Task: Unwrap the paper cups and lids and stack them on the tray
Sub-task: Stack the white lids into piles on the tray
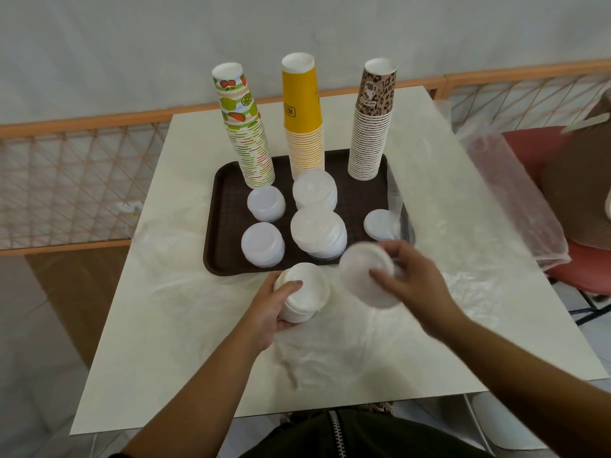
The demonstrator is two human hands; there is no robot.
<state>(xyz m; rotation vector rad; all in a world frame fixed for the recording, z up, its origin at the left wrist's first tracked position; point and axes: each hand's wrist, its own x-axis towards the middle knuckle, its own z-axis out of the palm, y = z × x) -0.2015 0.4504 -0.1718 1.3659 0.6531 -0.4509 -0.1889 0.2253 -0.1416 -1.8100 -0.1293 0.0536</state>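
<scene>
Motion blurs the lids (367,276) your right hand (413,282) pinches; your left hand (274,309) grips a lid stack (304,295) above the bench (165,325).

Three tall stacks of paper cups stand upside down along the far side of one dark brown tray (228,180): one fruit-print stack (246,127), one yellow stack (302,117) and one leopard-print stack (372,127). Five piles of white lids sit on the tray: two small piles at the left (266,203) (263,244), two larger piles in the middle (314,190) (319,231) and one small pile at the right (380,224). Two more lid piles are held above the desk (463,180), one in the left hand (264,312), one in the right hand (416,282), making seven lid piles. Cups within each stack are too many to count.
</scene>
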